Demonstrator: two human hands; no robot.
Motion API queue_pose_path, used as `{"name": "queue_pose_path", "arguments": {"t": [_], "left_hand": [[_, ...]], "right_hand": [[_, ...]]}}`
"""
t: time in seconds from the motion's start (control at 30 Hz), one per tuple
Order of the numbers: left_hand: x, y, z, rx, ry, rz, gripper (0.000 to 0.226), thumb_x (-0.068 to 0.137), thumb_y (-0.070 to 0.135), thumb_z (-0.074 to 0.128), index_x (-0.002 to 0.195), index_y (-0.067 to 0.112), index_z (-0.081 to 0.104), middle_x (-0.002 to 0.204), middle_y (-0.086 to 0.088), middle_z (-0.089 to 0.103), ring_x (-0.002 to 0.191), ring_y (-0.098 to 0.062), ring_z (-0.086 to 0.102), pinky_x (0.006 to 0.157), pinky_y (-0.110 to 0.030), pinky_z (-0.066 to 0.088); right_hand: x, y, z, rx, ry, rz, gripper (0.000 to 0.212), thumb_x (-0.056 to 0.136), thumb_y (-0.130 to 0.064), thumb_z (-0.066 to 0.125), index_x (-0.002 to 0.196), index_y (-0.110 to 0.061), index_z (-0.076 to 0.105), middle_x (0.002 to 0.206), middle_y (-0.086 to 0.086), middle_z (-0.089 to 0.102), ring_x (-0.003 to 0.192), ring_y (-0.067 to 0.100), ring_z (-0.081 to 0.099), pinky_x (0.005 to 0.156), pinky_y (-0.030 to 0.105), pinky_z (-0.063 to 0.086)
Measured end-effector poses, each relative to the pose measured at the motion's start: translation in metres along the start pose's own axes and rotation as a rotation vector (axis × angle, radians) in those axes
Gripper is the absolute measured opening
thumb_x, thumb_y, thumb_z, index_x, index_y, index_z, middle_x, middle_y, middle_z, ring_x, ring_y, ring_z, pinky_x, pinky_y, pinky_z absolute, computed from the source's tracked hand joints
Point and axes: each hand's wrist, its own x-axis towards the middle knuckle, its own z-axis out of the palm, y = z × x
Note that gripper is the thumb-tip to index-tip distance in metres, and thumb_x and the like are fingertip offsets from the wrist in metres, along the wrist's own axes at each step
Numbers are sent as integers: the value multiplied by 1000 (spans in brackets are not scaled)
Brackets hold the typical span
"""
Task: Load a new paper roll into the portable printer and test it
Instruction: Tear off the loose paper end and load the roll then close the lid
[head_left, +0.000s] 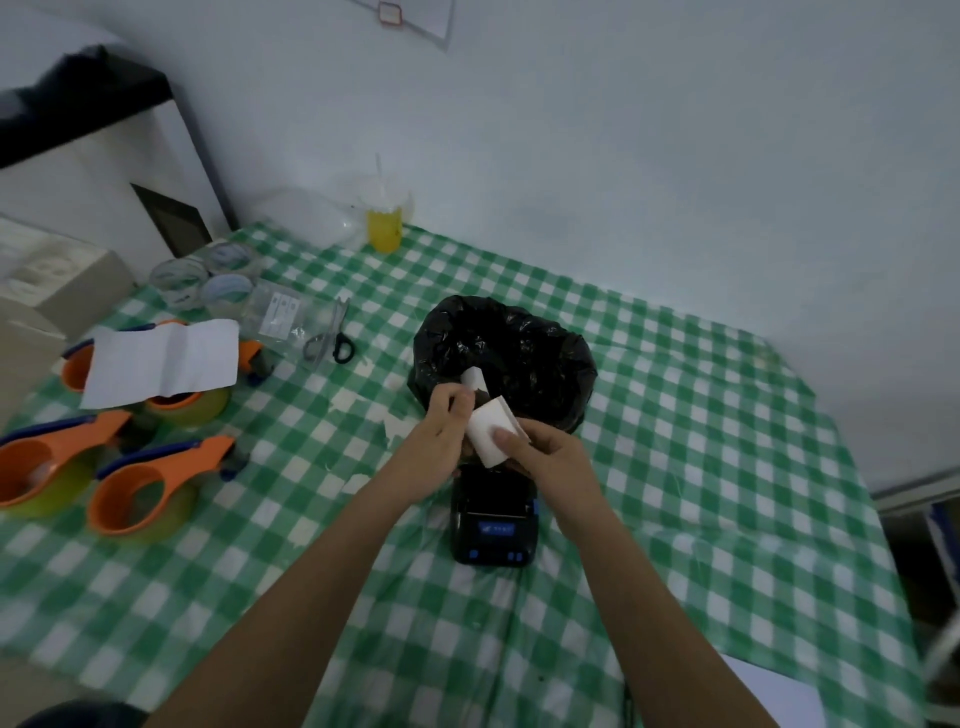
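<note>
A small black portable printer (492, 525) with blue buttons lies on the green checked tablecloth, its lid end under my hands. Just above it I hold a white paper roll (488, 431). My right hand (545, 457) grips the roll with the thumb on its side. My left hand (441, 431) pinches the loose paper end (475, 382), which sticks up toward the black bag.
A bin lined with a black bag (511, 358) stands right behind the printer. At the left are several orange tape dispensers (140, 493), a white sheet (161, 361), scissors (332, 338), clear tape rolls (208, 275). A yellow drink cup (385, 218) stands by the wall.
</note>
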Motion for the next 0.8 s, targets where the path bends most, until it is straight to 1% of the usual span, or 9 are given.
{"name": "queue_pose_path", "arguments": {"t": [0.1,0.17,0.23,0.33,0.43,0.53,0.67,0.73,0.8], "left_hand": [[-3,-4,2,221,2,114,71,82,52,55,139,31,18,112,2,44,93,-11,52,77,-17,47],[-5,-8,5,375,-30,208,86,74,49,68,141,35,15,136,1,30,118,-15,42,97,-31,44],[-7,-7,10,383,-19,268,73,78,38,69,136,31,27,137,2,35,117,-15,47,96,-33,47],[-8,3,11,194,-7,245,57,79,27,70,127,29,39,122,6,48,100,-8,58,78,-18,51],[-7,11,1,42,-100,127,60,74,27,75,124,33,43,113,10,58,97,-1,61,79,-23,54],[-5,17,-9,53,-225,67,63,72,28,77,126,31,45,115,11,58,100,-2,61,87,-30,52],[-3,25,-13,33,-373,37,58,74,23,76,125,30,50,124,8,59,108,-7,61,93,-29,50],[-2,26,-16,54,-437,5,57,74,19,75,125,27,51,125,6,60,112,-8,59,95,-28,49],[-2,26,-21,91,-519,-36,56,75,16,75,125,26,51,126,6,59,114,-7,57,96,-27,48]], "right_hand": [[1,-4,-3,167,11,125,26,83,-26,67,102,-10,70,93,10,73,80,14,71,70,27,59],[-1,-8,-2,232,-3,166,23,83,-25,67,99,-8,70,84,4,71,72,10,69,62,20,56],[-5,-8,0,251,0,176,23,83,-27,67,97,-9,69,86,4,70,77,13,68,66,23,55],[-12,-10,-6,168,19,113,21,88,-31,59,98,-14,67,89,3,68,82,15,66,73,25,55],[-21,-10,-25,186,-56,23,31,92,-6,46,119,-13,58,99,9,69,93,22,67,87,34,55],[-29,-9,-39,-187,-132,-202,58,87,9,47,130,-30,44,99,-1,70,98,13,67,88,27,56],[-29,-19,-42,-596,-91,-416,60,84,-12,66,127,-44,41,86,-20,63,83,-3,63,81,20,52],[-26,-21,-46,-852,-39,-600,59,80,-18,71,131,-36,47,91,-10,58,82,7,55,77,31,53],[-23,-19,-47,-1072,-30,-778,58,76,-25,73,130,-33,51,105,4,55,90,18,49,76,32,50]]}}
